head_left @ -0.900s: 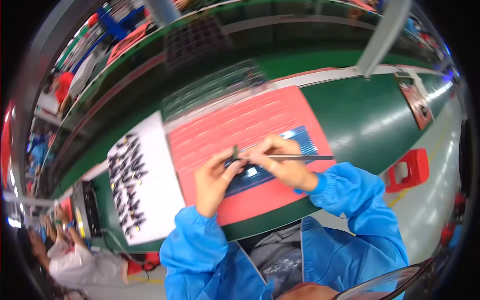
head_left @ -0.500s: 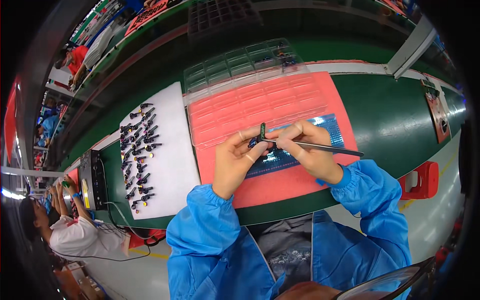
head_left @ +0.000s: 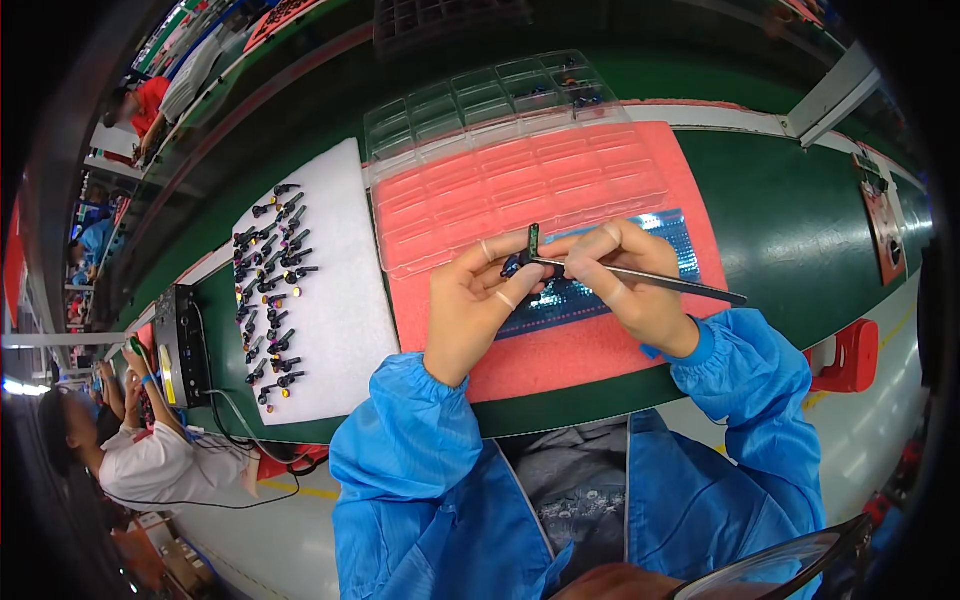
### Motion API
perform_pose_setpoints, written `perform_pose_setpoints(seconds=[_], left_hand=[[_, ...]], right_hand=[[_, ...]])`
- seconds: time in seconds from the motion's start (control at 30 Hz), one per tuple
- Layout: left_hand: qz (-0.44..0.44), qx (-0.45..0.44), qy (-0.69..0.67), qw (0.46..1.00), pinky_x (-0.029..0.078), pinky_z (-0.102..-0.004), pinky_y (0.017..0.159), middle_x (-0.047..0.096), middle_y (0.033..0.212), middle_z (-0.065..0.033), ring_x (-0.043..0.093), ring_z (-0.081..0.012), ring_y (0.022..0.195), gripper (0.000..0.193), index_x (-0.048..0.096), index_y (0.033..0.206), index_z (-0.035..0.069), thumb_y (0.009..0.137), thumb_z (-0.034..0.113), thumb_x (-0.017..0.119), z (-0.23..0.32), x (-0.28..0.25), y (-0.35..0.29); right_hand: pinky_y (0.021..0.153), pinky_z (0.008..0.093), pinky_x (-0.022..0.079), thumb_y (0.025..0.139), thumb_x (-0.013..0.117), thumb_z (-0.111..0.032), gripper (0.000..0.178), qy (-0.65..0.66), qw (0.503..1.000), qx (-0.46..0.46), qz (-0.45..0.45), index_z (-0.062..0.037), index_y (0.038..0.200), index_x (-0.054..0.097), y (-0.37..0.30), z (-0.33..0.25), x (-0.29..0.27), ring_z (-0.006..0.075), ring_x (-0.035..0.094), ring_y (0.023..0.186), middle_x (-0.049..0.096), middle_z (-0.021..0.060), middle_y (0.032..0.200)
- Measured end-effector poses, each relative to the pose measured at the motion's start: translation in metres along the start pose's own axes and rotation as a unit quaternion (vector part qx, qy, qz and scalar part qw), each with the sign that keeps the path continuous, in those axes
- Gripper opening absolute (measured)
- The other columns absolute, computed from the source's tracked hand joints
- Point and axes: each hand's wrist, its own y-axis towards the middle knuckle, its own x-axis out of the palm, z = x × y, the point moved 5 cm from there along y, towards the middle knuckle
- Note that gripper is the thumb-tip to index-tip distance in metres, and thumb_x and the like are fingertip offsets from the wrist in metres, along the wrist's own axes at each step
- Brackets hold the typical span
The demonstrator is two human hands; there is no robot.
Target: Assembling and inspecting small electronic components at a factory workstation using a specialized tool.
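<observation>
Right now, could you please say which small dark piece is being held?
The piece pinched in the left hand, near the metal tool; others lie on the white sheet or in the clear tray.

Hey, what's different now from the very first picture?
The view shifted: the white pad and pink mat now sit higher and farther right in the picture, and look sharper. Nothing was visibly taken or let go: the left hand still holds the small part, and the right hand still holds the tweezers, tip at the part.
</observation>
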Motion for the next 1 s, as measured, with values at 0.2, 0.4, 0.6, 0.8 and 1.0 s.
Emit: perform_pose_setpoints(seconds=[0.2,0.4,0.6,0.8,1.0], left_hand=[[0.001,-0.002,0.022,1.000,0.053,-0.0257,0.076,0.061,0.097,-0.0147,0.062,-0.0177,0.087,0.030,0.052,0.111,-0.008,0.081,-0.006,0.057,0.003,0.001,0.002],[0.001,0.002,0.012,1.000,0.052,-0.0250,0.075,0.061,0.099,-0.0149,0.062,-0.0174,0.086,0.031,0.052,0.112,-0.008,0.081,-0.006,0.057,0.001,-0.001,0.003],[0.065,-0.001,0.020,0.998,0.051,-0.0246,0.075,0.060,0.099,-0.0147,0.062,-0.0184,0.088,0.031,0.051,0.111,-0.007,0.081,-0.004,0.058,0.005,-0.013,0.007],[0.052,0.020,0.049,0.997,0.050,-0.0252,0.076,0.060,0.099,-0.0144,0.061,-0.0186,0.089,0.028,0.053,0.108,-0.006,0.081,-0.003,0.058,0.005,-0.012,0.005],[0.052,0.022,0.039,0.998,0.050,-0.0263,0.078,0.060,0.100,-0.0138,0.061,-0.0190,0.091,0.027,0.053,0.108,-0.005,0.082,-0.002,0.058,0.006,-0.012,0.005]], right_hand=[[0.078,0.0301,0.048,0.084,0.056,-0.002,0.008,-0.004,1.000,0.010,0.005,0.0011,0.080,0.050,0.000,0.000,-0.001,0.0210,0.060,0.092,0.061,0.0151,0.087],[0.075,0.0288,0.049,0.084,0.056,-0.005,0.008,0.007,1.000,0.012,0.027,0.0011,0.080,0.052,0.003,0.002,-0.004,0.0196,0.061,0.086,0.061,0.0137,0.082],[0.063,0.0244,0.052,0.083,0.060,-0.010,0.013,-0.046,0.976,0.212,-0.018,0.0008,0.076,0.055,0.008,0.027,-0.015,0.0148,0.063,0.069,0.061,0.0092,0.072],[0.056,0.0217,0.051,0.082,0.062,-0.011,0.015,-0.056,0.971,0.229,-0.031,0.0000,0.074,0.056,0.005,0.038,-0.011,0.0124,0.062,0.063,0.060,0.0070,0.068],[0.056,0.0214,0.052,0.081,0.063,-0.011,0.016,-0.045,0.970,0.239,-0.005,-0.0005,0.072,0.055,0.004,0.037,-0.012,0.0123,0.063,0.064,0.060,0.0058,0.066]])
